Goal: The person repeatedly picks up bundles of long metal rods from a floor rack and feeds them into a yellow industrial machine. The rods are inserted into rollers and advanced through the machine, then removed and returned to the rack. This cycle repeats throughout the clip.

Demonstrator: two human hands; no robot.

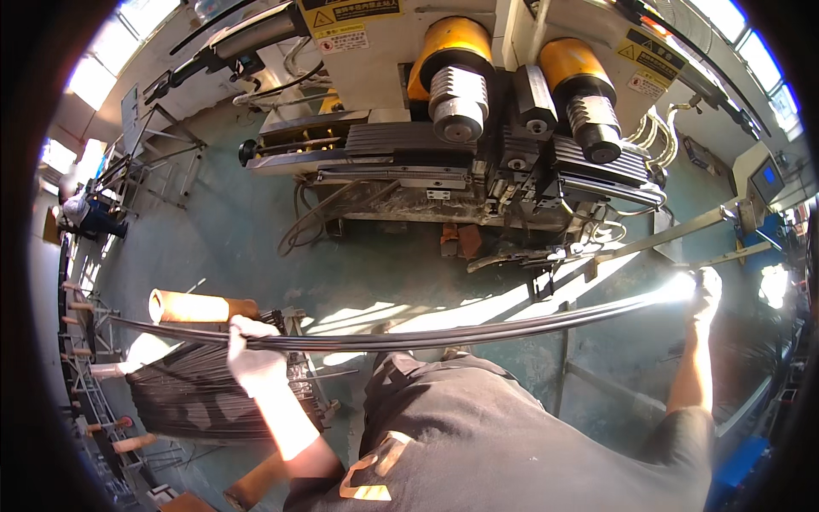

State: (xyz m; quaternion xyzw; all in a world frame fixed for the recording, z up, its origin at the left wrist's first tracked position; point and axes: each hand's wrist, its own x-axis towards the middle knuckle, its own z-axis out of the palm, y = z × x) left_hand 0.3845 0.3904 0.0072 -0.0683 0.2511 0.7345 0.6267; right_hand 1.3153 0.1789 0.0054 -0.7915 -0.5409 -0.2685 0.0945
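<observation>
A bundle of long, thin, dark metal rods [444,340] stretches across the front of my body, bowing slightly along its length. My left hand [256,354], in a light glove, is closed around the bundle towards its left end. Far out to the right, my right hand [706,294] grips the other end, where strong sunlight washes out the rod tips. Whether the rods are hollow cannot be told. Below and beside my left hand lies a large stack of similar dark rods [192,397] on a rack.
Ahead stands a large machine [401,162] with two yellow cylinders [456,47] and ribbed metal slides. A control panel [768,177] with a blue screen is at the right. Orange-brown padded posts [205,307] rise around the rod stack. Another person [90,213] is at the far left.
</observation>
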